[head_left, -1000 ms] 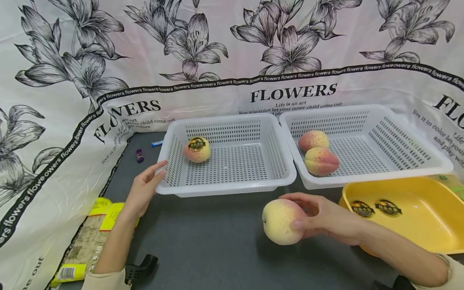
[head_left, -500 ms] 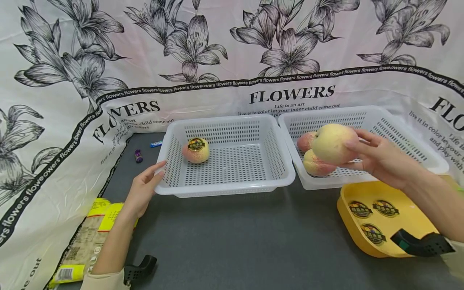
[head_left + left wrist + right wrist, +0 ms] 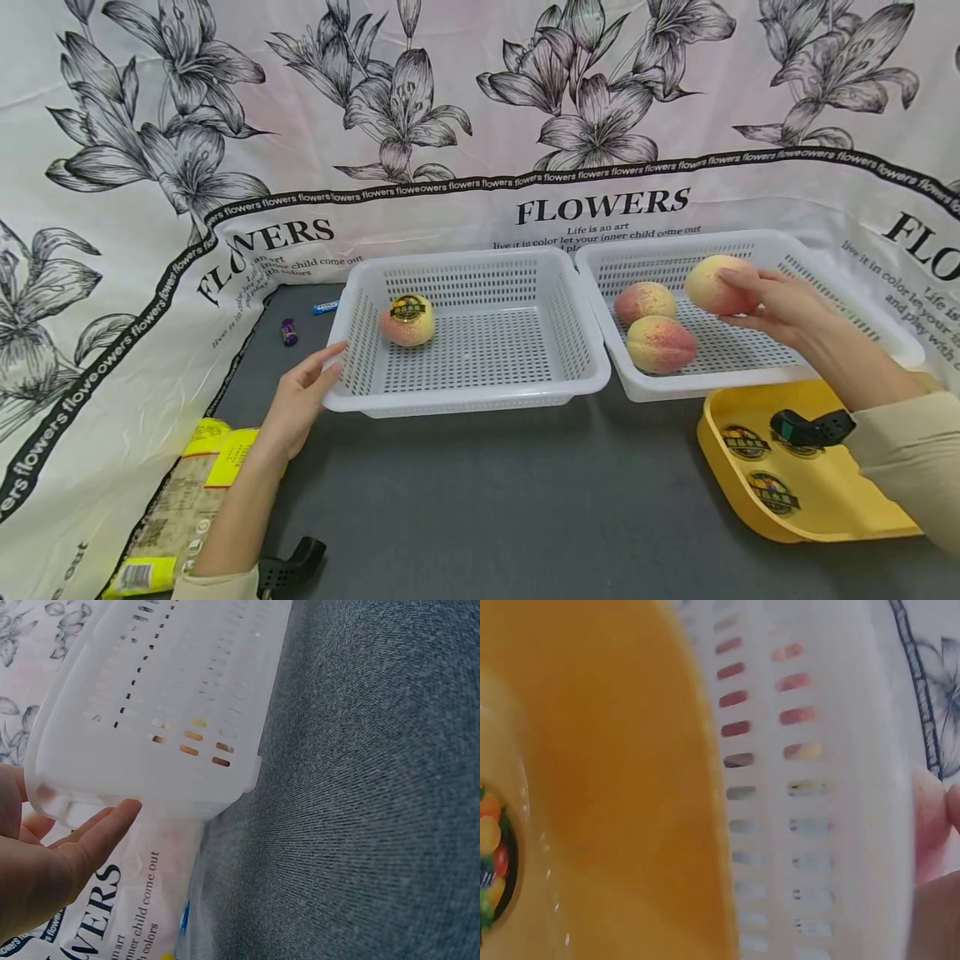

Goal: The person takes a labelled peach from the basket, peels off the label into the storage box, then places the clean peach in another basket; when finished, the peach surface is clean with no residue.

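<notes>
My right hand holds a pale yellow peach over the right white basket. In that basket, two pink-and-yellow peaches lie at the left end. My left hand grips the left rim of the left white basket, with fingers at the rim and on the outer wall in the left wrist view. One peach with a black-and-gold sticker sits inside it. The right wrist view shows the held peach partly, beyond the basket wall.
A yellow tub with round black stickers inside stands at the front right, partly under the right sleeve. A yellow packet lies at left. A purple wrapped candy and a blue wrapper lie behind the left hand.
My right hand has carried the peach from over the front of the table to over the right basket, then farther right and lower. The left hand keeps its place on the rim.
</notes>
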Demonstrator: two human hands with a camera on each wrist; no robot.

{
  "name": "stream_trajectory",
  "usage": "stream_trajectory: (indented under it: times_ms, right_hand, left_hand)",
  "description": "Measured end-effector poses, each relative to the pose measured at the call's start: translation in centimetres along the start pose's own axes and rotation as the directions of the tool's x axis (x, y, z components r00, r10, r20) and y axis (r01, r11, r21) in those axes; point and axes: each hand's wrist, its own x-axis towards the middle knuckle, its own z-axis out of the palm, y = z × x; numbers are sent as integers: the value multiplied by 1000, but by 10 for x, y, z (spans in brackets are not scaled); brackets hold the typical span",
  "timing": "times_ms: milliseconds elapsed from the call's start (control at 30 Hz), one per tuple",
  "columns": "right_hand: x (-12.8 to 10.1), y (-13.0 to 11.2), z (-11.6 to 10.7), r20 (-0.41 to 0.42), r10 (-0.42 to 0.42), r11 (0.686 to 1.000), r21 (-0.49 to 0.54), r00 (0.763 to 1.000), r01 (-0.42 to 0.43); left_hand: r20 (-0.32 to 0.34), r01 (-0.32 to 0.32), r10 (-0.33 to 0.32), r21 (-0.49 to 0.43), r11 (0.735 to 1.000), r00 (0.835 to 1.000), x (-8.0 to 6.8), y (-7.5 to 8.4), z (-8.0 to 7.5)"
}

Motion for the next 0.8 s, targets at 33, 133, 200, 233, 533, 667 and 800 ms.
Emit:
stream_trajectory:
  times_ms: [33,133,200,233,533,667,800]
  right_hand:
    - [3,1,0,-24,1,999,-37,1000,-2]
    - [10,4,2,-55,2,996,-92,998,-7]
    - [15,6,4,-92,9,995,-96,996,-18]
    - [17,7,5,-112,10,995,-101,994,-22]
    - [36,17,13,-280,57,991,-101,958,-89]
    - [41,21,15,-284,87,988,-99,955,-119]
    - [42,22,16,-278,98,990,-69,956,-122]
  left_hand:
    - [1,-1,1,1,1000,1000,0,0,0]
    - [5,-8,8,4,1000,1000,0,-1,0]
    - [3,-10,10,7,1000,1000,0,-2,0]
    - [3,-13,12,9,1000,1000,1,-2,0]
    - [-6,13,-13,7,1000,1000,0,-1,0]
    - [-7,23,-23,-2,1000,1000,-1,1,1]
    - [-9,27,-27,-2,1000,1000,-2,1,1]
